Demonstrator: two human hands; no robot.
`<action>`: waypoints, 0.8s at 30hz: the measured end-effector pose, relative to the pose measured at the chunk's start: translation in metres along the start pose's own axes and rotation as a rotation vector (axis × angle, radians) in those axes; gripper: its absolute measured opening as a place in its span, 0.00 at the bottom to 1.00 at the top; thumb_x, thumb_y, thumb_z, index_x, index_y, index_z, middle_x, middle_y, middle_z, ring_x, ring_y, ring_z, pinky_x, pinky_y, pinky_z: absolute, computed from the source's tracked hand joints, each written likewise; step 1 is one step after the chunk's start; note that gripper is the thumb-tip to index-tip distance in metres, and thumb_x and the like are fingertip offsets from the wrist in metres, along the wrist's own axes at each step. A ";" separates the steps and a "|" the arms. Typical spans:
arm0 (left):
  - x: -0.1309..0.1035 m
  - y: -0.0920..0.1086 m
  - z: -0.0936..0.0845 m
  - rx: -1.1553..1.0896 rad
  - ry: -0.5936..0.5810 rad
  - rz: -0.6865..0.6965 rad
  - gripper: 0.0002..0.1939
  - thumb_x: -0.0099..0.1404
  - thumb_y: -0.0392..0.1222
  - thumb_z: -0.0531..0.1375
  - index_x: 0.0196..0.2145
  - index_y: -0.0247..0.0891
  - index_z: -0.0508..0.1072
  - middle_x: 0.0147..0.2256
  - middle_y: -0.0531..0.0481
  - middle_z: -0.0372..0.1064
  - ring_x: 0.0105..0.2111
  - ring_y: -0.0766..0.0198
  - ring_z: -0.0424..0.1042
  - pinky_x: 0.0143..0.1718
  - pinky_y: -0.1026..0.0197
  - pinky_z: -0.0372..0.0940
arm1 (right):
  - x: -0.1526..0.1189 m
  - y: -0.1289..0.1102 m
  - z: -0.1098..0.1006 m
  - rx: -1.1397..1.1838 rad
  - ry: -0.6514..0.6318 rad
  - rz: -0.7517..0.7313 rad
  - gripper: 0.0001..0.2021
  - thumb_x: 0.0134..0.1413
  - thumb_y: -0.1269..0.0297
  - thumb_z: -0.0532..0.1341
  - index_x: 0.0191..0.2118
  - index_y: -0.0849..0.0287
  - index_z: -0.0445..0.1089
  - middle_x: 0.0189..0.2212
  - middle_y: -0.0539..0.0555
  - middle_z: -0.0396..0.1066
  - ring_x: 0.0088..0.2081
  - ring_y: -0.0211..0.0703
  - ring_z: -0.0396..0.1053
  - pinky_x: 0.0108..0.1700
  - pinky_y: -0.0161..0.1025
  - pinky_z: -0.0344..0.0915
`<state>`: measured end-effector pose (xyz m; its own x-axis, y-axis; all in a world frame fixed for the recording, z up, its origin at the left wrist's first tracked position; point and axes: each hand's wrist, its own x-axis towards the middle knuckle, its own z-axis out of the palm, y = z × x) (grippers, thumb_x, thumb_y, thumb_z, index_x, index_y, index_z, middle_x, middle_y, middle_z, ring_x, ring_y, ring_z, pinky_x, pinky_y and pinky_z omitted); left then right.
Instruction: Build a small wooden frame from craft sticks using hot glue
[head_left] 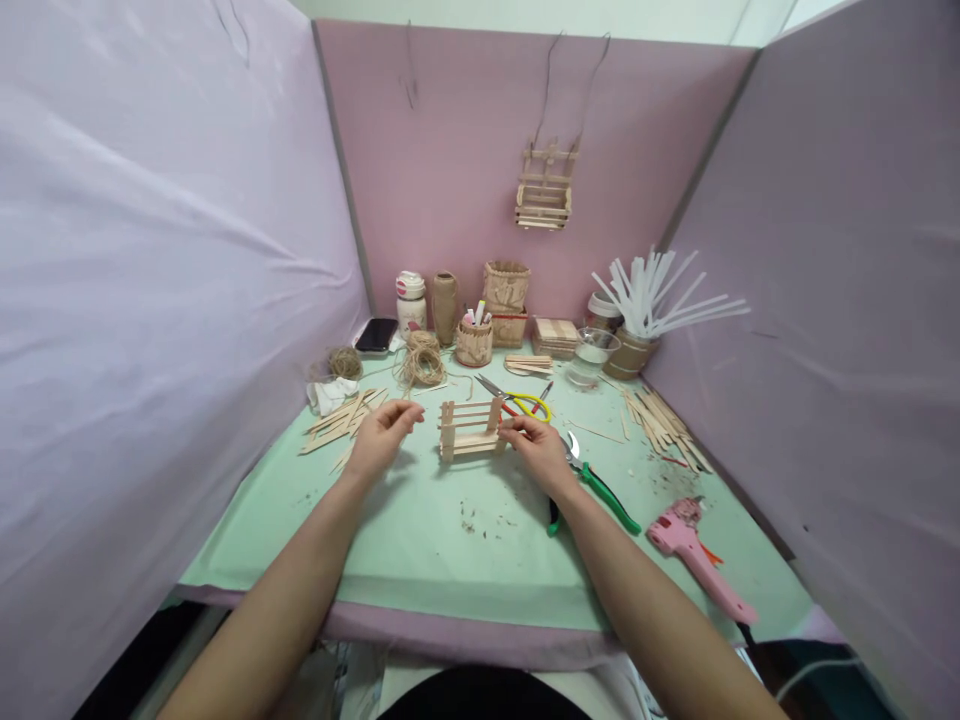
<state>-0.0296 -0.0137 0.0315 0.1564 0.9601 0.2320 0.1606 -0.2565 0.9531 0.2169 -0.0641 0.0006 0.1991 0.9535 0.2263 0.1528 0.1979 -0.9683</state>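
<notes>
A small frame of wooden craft sticks (pixel 471 442) stands upright on the green-covered table, with slats along its sides and bottom. The fingers of my right hand (pixel 534 445) are closed at its right end. A bit of red shows by those fingertips. My left hand (pixel 386 432) is held left of the frame, apart from it, thumb and fingers pinched together; whatever is between them is too small to make out. Behind my right hand lie yellow-handled scissors (pixel 534 403). Green-handled pruning shears (pixel 607 497) lie partly under my right wrist.
Loose craft sticks (pixel 337 420) lie at the left, more sticks (pixel 664 425) at the right. A pink glue gun (pixel 701 560) rests front right. Twine (pixel 422 362), a pen cup (pixel 474 345), a water cup (pixel 592 357) and white glue sticks (pixel 649 295) stand at the back.
</notes>
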 end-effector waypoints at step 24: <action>-0.011 -0.005 0.022 0.505 -0.290 0.149 0.12 0.59 0.49 0.57 0.29 0.38 0.74 0.23 0.54 0.66 0.24 0.66 0.63 0.29 0.64 0.58 | -0.039 -0.075 -0.101 -0.622 0.238 -0.312 0.09 0.57 0.60 0.59 0.37 0.57 0.74 0.35 0.54 0.76 0.35 0.42 0.70 0.40 0.39 0.63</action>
<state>-0.0112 -0.0253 0.0199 0.4613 0.8581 0.2257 0.5486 -0.4757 0.6875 0.2951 -0.1393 0.0753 0.2504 0.7851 0.5665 0.7435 0.2188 -0.6319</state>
